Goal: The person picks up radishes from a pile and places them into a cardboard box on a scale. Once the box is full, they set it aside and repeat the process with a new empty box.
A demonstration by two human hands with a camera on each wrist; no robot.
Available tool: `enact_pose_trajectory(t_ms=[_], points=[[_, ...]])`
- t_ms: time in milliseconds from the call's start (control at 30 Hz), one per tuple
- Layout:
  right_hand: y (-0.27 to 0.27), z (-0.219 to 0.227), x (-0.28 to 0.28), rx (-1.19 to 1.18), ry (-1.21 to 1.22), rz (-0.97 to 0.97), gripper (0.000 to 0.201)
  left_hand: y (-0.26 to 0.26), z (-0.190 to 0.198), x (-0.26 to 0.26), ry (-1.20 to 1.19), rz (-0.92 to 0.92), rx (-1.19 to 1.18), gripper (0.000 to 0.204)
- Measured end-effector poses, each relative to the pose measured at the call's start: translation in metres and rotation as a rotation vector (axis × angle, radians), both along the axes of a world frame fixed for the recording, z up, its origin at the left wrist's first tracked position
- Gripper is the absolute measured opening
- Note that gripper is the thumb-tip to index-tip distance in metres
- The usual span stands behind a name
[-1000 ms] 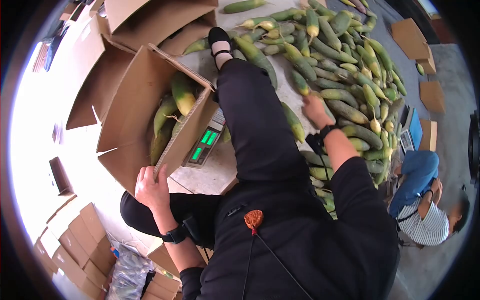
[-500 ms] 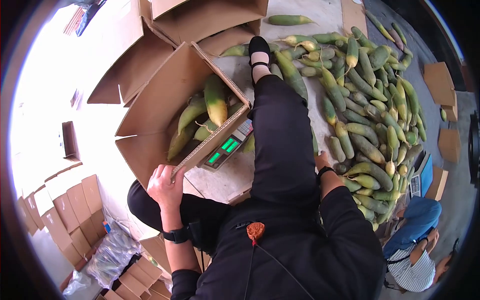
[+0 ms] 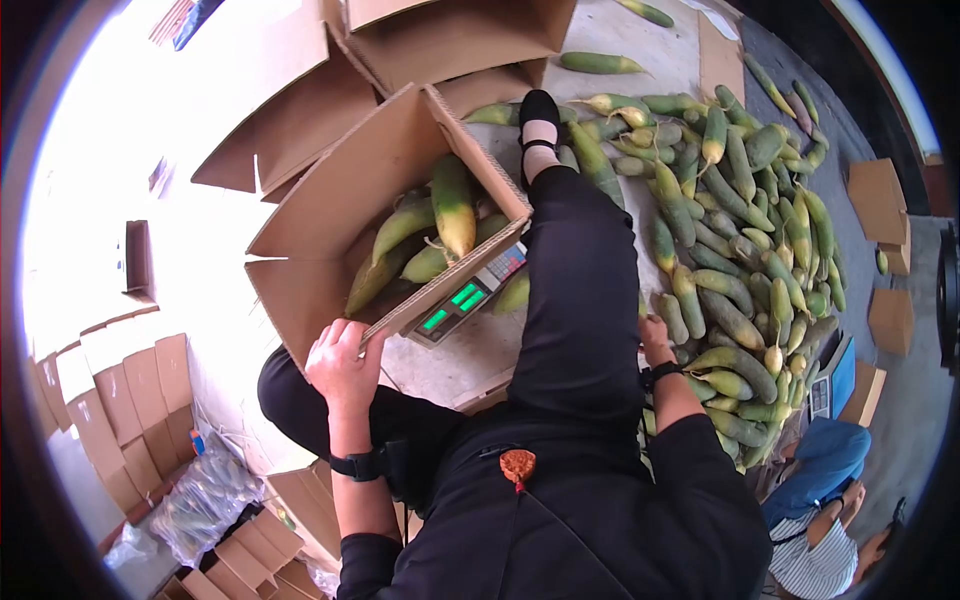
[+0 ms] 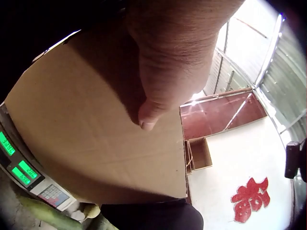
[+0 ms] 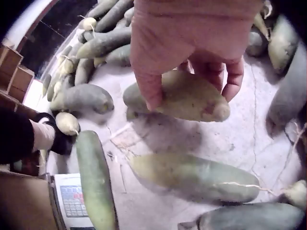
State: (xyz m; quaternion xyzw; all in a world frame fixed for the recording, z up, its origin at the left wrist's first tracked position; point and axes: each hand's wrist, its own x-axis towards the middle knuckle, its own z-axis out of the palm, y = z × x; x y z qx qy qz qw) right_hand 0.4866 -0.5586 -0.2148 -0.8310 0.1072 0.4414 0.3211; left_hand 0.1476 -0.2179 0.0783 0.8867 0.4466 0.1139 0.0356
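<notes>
My left hand (image 3: 343, 365) grips the near edge of an open cardboard box (image 3: 335, 190), its thumb (image 4: 149, 117) lying against the outer wall in the left wrist view. Several green radishes (image 3: 453, 210) lie inside. The box stands tilted over a digital scale (image 3: 465, 302) whose green figures are lit. On the other side of the raised leg, my right hand (image 3: 655, 340) is low beside the pile. The right wrist view shows it gripping a green radish (image 5: 187, 96) from above, thumb on one side and fingers on the other, close over the pale floor.
A big pile of green radishes (image 3: 740, 250) spreads to the right. Loose radishes (image 5: 192, 177) lie near the scale. More open boxes (image 3: 450, 50) stand at the back left. A seated person (image 3: 820, 540) is at the lower right, near another scale (image 3: 832, 375).
The right hand has moved from the pile's edge back toward the raised leg and my body. My left hand still holds the box edge. The head view has turned, shifting the scene.
</notes>
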Motion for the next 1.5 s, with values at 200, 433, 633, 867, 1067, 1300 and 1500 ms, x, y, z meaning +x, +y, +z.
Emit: enact_pose_trajectory(t_ms=[200, 433, 633, 867, 1067, 1300, 1500], points=[[0.042, 0.090, 0.027, 0.047, 0.025, -0.211, 0.041, 0.001, 0.001, -0.003, -0.015, -0.017, 0.008, 0.022], [0.092, 0.190, 0.054, 0.457, -0.261, -0.104, 0.036, 0.003, -0.001, -0.007, -0.030, -0.032, 0.016, 0.023], [0.170, 0.306, 0.041, 0.753, -0.461, 0.128, 0.046, 0.003, -0.002, -0.009, -0.038, -0.029, -0.001, 0.025], [0.268, 0.364, -0.010, 0.994, -0.505, 0.661, 0.049, 0.002, 0.000, -0.008, -0.036, -0.037, 0.030, 0.026], [0.340, 0.353, -0.075, 0.888, -0.738, 1.123, 0.044, 0.001, 0.000, -0.006, -0.024, -0.020, 0.012, 0.028], [0.322, 0.339, -0.045, 1.058, -0.478, 0.935, 0.033, 0.000, -0.005, -0.008, 0.012, 0.008, 0.011, 0.028], [0.222, 0.301, 0.059, 0.879, -0.642, 0.475, 0.028, 0.002, -0.011, -0.008, 0.013, -0.034, 0.030, 0.031]])
